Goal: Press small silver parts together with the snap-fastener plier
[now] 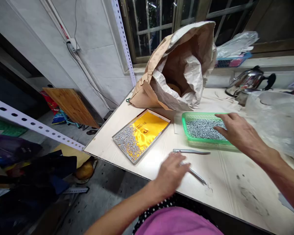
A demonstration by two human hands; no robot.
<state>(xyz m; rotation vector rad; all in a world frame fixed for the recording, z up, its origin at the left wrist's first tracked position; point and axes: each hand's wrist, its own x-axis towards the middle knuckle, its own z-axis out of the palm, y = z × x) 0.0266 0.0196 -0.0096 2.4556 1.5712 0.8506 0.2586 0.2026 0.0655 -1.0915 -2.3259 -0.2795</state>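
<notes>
My left hand [171, 174] is over the table's front edge, smeared by motion. From beneath its fingers a slim grey metal piece [197, 176] sticks out toward the right; whether the hand grips it I cannot tell. Just beyond lies a similar slim grey piece [192, 151], flat on the table. My right hand [240, 132] hovers at the right side of a green plastic basket [193, 141], thumb and fingers apart. Small silvery metal pins [203, 128] fill the basket. To the left, a shallow tray [124, 156] holds more pins on a shiny yellow lining [149, 125].
Behind the tray stands a big open paper sack [147, 81] with a white woven liner. A steel kettle [247, 80] and clear plastic bags [279, 120] occupy the right rear. A perforated white metal post [123, 36] rises by the window, and a wooden board [70, 104] leans at left.
</notes>
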